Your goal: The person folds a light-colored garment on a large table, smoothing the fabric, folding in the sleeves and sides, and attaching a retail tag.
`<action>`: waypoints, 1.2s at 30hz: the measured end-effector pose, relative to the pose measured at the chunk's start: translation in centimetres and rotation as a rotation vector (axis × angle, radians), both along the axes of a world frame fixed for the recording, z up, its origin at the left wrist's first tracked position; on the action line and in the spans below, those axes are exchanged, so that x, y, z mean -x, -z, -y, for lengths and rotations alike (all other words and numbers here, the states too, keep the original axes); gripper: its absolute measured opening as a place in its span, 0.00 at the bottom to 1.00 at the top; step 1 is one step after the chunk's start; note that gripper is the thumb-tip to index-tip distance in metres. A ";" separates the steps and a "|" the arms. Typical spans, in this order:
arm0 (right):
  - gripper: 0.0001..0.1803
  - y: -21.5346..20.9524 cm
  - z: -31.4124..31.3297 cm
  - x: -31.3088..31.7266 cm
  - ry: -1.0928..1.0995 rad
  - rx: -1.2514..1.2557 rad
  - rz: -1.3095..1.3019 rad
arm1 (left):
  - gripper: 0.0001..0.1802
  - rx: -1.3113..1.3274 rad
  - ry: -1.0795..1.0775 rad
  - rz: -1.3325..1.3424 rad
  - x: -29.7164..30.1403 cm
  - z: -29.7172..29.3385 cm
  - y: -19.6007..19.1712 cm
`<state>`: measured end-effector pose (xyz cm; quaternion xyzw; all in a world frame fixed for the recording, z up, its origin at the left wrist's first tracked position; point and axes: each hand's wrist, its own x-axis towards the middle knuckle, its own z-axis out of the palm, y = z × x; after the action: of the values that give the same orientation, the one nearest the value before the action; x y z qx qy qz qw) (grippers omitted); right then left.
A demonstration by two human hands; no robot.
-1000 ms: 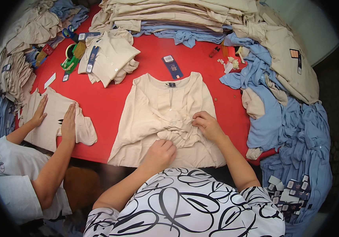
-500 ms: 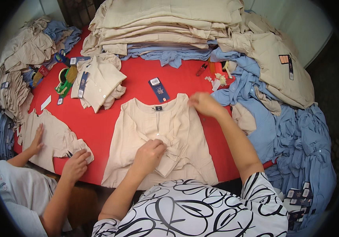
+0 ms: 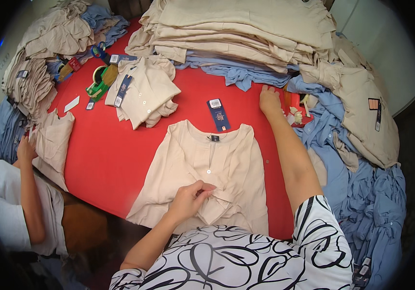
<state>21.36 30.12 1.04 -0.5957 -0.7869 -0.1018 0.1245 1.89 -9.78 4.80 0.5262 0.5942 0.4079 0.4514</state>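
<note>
A cream blouse (image 3: 236, 169) lies front up before me, sleeves folded in over its body, with a buttoned neck slit and a dark neck label. My left hand (image 3: 190, 200) is closed in a pinch on the gathered sleeve fabric at the middle of it. My right hand (image 3: 270, 101) is stretched forward to the table beyond the blouse's right shoulder. Its fingers are bent down and closed, and whatever is under them is hidden. A navy hang tag (image 3: 218, 116) with a white sticker lies just above the neckline.
Tall piles of cream shirts (image 3: 241, 29) stand at the back, blue garments (image 3: 357, 174) at the right. Left of the blouse lie a folded cream shirt (image 3: 144, 92) and a green tape dispenser (image 3: 101, 82). A co-worker's hand (image 3: 25, 151) handles a cream garment (image 3: 55, 140).
My right hand has moved from the blouse's shoulder forward to where a small dark stick-like object lay. My left hand stays on the sleeve fabric. The co-worker's garment is lifted and folded. The view has shifted.
</note>
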 end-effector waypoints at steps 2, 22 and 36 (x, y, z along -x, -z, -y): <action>0.16 -0.4 2.1 0.4 -0.069 0.019 -0.001 | 0.06 -0.043 -0.004 -0.108 0.0 0.1 0.7; 0.29 -0.5 34.9 -0.5 -0.410 0.866 -1.006 | 0.08 -0.185 -0.054 -0.251 -2.0 0.0 2.0; 0.10 -4.4 35.4 1.3 -0.505 0.627 -0.632 | 0.04 -0.209 -0.108 -0.265 -1.4 0.2 1.5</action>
<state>20.06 -5.25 5.48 -0.3974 -0.8229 0.3576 0.1923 3.26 -9.96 3.34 0.5867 0.6304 0.4180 0.2894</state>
